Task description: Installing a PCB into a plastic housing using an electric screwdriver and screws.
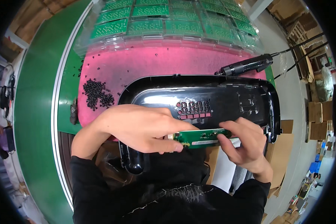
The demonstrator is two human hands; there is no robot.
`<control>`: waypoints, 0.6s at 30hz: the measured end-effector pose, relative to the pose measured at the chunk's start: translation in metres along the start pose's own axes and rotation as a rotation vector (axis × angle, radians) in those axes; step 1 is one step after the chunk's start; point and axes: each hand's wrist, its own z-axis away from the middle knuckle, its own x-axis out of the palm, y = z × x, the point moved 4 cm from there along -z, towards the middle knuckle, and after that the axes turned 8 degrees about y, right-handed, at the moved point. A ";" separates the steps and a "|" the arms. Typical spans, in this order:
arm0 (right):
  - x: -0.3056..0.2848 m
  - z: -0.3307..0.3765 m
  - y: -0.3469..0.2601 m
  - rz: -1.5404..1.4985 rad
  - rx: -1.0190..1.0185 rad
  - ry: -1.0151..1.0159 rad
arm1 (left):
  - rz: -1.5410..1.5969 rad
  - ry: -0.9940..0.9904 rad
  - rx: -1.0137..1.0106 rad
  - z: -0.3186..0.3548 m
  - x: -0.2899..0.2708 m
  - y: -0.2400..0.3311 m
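Note:
A small green circuit board (203, 137) is held level between my two hands, above the near edge of a black plastic housing (220, 93). My left hand (149, 128) grips its left end, thumb along the near edge beside a pale connector. At the other end, my right hand (244, 143) pinches the board between thumb and fingers. The housing lies on a pink mat (142, 61), its inner side up, with a cluster of digit-shaped cutouts (194, 108) just beyond the board. Part of the housing's near side is hidden by my hands.
Small black screws (97, 93) lie heaped on the mat's left, with a few strays. A black electric screwdriver (246, 66) rests behind the housing, its cord running right. Clear plastic trays of green boards (147, 28) stand at the back. A cardboard box (282, 156) is at lower right.

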 end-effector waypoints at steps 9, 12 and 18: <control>0.004 0.025 0.031 -0.499 0.667 -0.106 | -0.255 0.594 0.088 0.001 -0.022 0.003; 0.011 0.028 0.039 -0.653 0.832 -0.064 | -0.292 0.592 0.116 -0.001 -0.020 0.000; 0.018 0.024 0.055 -0.800 0.746 -0.162 | -0.523 0.568 0.048 0.002 -0.016 -0.008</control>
